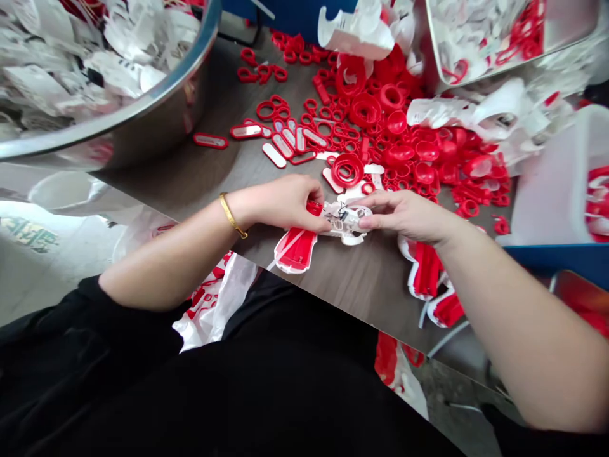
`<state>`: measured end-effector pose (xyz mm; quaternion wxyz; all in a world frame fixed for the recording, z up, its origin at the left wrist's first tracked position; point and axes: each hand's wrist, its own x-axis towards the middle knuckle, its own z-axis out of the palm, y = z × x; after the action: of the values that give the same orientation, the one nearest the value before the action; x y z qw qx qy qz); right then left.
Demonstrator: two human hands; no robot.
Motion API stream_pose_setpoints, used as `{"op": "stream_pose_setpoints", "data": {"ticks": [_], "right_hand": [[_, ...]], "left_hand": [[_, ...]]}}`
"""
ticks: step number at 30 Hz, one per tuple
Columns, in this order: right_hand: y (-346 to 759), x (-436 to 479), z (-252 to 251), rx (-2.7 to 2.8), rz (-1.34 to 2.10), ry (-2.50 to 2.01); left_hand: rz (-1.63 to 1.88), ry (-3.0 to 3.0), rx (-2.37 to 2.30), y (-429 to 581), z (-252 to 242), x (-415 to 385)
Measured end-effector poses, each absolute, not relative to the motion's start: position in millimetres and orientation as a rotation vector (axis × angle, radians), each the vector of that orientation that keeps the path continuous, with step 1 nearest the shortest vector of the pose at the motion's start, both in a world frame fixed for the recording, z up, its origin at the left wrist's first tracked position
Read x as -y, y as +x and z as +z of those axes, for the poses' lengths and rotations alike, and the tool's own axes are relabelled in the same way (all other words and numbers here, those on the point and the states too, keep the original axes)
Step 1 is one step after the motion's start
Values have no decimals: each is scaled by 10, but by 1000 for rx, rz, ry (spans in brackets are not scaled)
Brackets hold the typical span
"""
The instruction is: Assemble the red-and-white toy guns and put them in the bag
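Black garment (143, 393): bottom of frame, nearest camera.
Left hand (283, 203): closed, pinching white plastic part (345, 221) at its red end.
Right hand (404, 217): thumb and fingers gripping same part.
Part position: between hands, above brown table (333, 298).
Red plastic rings (364, 109): heaped upper centre.
Steel basin (157, 127): upper left.

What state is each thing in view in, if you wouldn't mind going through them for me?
Left hand: closed on the part's red end
Right hand: pinching the white plastic part
White plastic part: held between both hands, thin dark wires showing
Red-and-white shell: lying on the table
Steel basin: full of white pieces
Gold bangle: worn on the left wrist
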<state>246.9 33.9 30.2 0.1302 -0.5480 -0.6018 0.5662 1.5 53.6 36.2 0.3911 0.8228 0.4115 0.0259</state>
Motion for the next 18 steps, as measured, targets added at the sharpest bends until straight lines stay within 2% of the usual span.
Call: {"op": "stream_pose_setpoints", "data": {"ticks": [5, 12, 18], "right_hand": [[2456, -195, 243, 1802, 1439, -1571], [2424, -222, 252, 1695, 1590, -1561], [2379, -201, 268, 1896, 1424, -1534]], "left_hand": [[38, 2067, -1058, 22, 388, -533], [16, 2068, -1058, 22, 419, -508], [85, 2092, -1055, 17, 366, -512]]}}
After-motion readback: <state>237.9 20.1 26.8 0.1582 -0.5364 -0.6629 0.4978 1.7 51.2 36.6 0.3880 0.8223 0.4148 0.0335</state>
